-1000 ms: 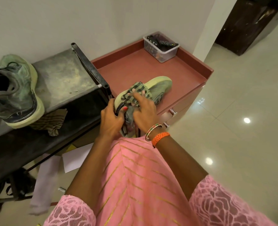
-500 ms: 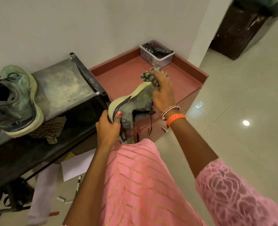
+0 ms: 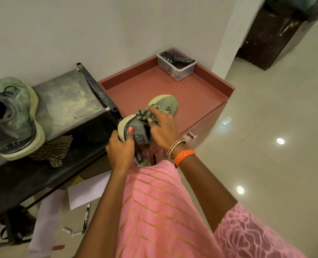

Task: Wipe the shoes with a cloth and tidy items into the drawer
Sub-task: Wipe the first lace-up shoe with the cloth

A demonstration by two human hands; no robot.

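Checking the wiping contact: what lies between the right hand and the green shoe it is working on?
A striped grey-green cloth, bunched under the right hand against the held green shoe's upper, in the head view.

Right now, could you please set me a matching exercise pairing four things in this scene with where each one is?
Things:
1. striped cloth
2. clear plastic box
3. marker pen
4. second shoe

Places:
A. on the floor beside white papers
B. on the dark metal rack, at left
C. pressed on the held shoe by the right hand
D. at the back corner of the red cabinet top

Pairs: 1-C, 2-D, 3-A, 4-B
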